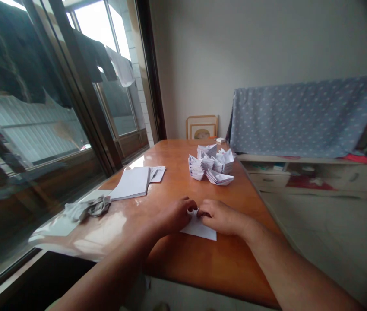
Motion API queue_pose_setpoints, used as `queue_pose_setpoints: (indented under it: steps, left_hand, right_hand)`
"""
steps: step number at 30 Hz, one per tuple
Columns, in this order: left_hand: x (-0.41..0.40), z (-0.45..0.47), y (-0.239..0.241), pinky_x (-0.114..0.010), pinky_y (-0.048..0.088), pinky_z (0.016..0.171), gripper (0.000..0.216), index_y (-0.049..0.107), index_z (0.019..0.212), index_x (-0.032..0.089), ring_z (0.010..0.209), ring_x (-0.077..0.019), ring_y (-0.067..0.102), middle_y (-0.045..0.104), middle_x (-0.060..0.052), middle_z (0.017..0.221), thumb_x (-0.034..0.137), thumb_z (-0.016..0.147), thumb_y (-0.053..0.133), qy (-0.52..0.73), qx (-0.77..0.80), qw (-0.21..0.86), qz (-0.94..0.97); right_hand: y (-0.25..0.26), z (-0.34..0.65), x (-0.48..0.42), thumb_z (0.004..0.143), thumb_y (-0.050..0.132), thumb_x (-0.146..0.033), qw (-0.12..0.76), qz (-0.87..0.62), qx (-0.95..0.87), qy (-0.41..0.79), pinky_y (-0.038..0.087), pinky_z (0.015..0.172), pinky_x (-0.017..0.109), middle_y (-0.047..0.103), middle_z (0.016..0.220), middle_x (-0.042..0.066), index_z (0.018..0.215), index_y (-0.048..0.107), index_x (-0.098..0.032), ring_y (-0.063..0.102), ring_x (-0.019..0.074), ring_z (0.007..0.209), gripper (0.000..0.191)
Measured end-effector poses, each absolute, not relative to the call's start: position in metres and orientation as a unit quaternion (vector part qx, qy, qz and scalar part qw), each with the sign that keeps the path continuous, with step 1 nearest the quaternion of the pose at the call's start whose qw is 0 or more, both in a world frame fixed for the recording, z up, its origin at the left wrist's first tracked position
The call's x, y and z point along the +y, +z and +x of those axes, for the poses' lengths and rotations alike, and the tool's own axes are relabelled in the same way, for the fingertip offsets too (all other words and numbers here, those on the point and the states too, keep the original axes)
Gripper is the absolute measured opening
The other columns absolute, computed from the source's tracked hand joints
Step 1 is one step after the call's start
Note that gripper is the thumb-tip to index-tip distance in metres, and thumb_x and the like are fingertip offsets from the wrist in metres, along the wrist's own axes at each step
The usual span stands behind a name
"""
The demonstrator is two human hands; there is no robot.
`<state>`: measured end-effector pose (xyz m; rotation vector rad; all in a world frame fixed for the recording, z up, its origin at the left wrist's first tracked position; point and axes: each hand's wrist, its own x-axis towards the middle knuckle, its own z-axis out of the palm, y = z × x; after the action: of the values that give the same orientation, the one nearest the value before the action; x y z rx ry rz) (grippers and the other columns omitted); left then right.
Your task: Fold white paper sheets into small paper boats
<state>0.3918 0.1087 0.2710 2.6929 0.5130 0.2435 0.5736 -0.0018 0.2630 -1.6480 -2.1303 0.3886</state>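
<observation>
A folded sheet of white paper (201,229) lies on the wooden table near its front half. My left hand (181,214) grips its far left edge, fingers curled over the paper. On the far right edge, my right hand (217,216) pinches the same sheet with bent fingers. Both hands are close together, and the fingertips are partly hidden. Beyond them sits a pile of folded paper boats (212,164), nested in several stacks. To the left rests a stack of white paper sheets (132,181).
Grey cloth (88,208) lies at the table's (170,190) left edge, by the window. A small white box (220,140) stands at the far end. Picture frames (202,126) lean against the wall. Right of the table is a low cabinet (313,175) with a blue cloth (300,119) above it.
</observation>
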Motion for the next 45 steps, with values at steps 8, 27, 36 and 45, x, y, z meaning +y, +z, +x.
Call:
queue_pose_setpoints:
  steps: [8,27,36,45]
  left_hand:
    - [0.126,0.387,0.271,-0.028,0.050,0.084,0.031,0.073,0.113,0.023,0.091,-0.0180,0.064,0.065,-0.006,0.103,0.011,0.092,0.052,0.075,0.063,0.256,0.962]
    - [0.127,0.375,0.276,-0.033,0.050,0.094,0.042,0.066,0.127,0.025,0.103,-0.0222,0.061,0.058,-0.007,0.119,0.018,0.086,0.061,0.039,0.051,0.325,0.944]
    - [0.127,0.370,0.281,-0.034,0.052,0.088,0.048,0.066,0.126,0.025,0.102,-0.0242,0.061,0.058,-0.006,0.117,0.029,0.079,0.073,0.014,0.070,0.343,0.937]
    - [0.122,0.367,0.283,-0.035,0.052,0.086,0.047,0.067,0.117,0.023,0.100,-0.0244,0.059,0.057,-0.007,0.116,0.025,0.071,0.079,0.015,0.071,0.287,0.955]
  right_hand:
    - [0.271,0.583,-0.013,0.073,0.079,-0.054,0.167,-0.603,-0.743,0.237,0.047,0.083,0.032,0.060,0.112,0.006,0.123,0.064,-0.022,0.060,0.0240,0.098,0.062]
    - [0.285,0.568,-0.026,0.077,0.072,-0.036,0.148,-0.623,-0.745,0.186,0.045,0.091,0.033,0.062,0.114,0.006,0.117,0.063,-0.023,0.060,0.0243,0.102,0.042]
    - [0.282,0.572,-0.025,0.079,0.070,-0.028,0.159,-0.620,-0.746,0.186,0.044,0.080,0.029,0.064,0.104,0.004,0.103,0.068,-0.024,0.061,0.0206,0.090,0.025]
    - [0.275,0.570,-0.019,0.087,0.057,-0.019,0.150,-0.597,-0.776,0.134,0.041,0.074,0.027,0.064,0.094,0.004,0.085,0.071,-0.021,0.059,0.0172,0.084,0.013]
